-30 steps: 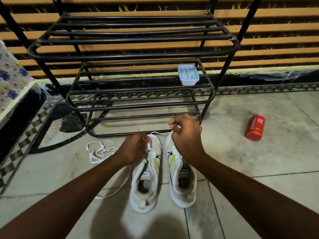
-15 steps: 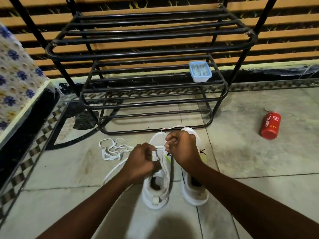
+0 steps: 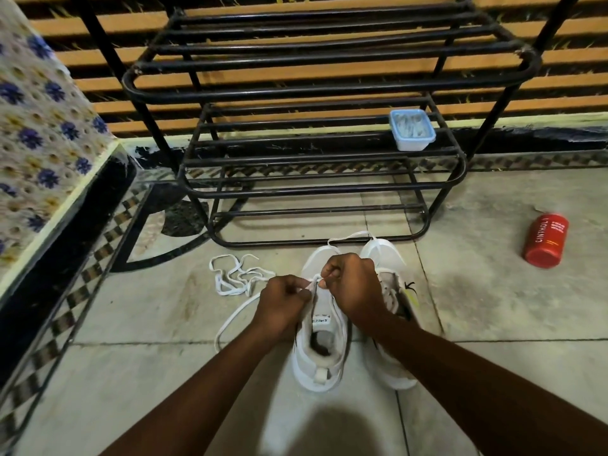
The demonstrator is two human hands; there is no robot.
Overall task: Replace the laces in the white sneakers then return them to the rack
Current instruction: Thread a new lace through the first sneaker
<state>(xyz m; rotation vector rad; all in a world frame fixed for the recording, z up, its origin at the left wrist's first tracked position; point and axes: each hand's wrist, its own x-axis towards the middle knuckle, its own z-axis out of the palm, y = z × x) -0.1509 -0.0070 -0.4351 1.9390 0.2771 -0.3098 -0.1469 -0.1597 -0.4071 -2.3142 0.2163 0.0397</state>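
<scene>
Head view, left hand [image 3: 284,304]: fingers curled, pinching the white lace [image 3: 313,284].
Right hand [image 3: 353,286]: fingers curled, pinching the same lace.
Left sneaker [image 3: 320,360]: on the floor beneath both hands.
Right sneaker [image 3: 396,291]: just beside it.
Rack [image 3: 312,189]: right behind the toes.
Loose lace [image 3: 233,278]: on the tiles, left.

2 white sneakers are sitting side by side: 1 left sneaker [image 3: 320,353] and 1 right sneaker [image 3: 385,256]. 2 hands are showing: 1 left hand [image 3: 284,307] and 1 right hand [image 3: 353,284]. 2 white laces are lying in view: 1 loose lace [image 3: 235,274] and 1 held lace [image 3: 230,320]. 1 black rack [image 3: 329,89] is standing with 3 shelves showing. 1 blue-rimmed container [image 3: 413,133] and 1 red bottle [image 3: 546,240] are completing the count.
</scene>
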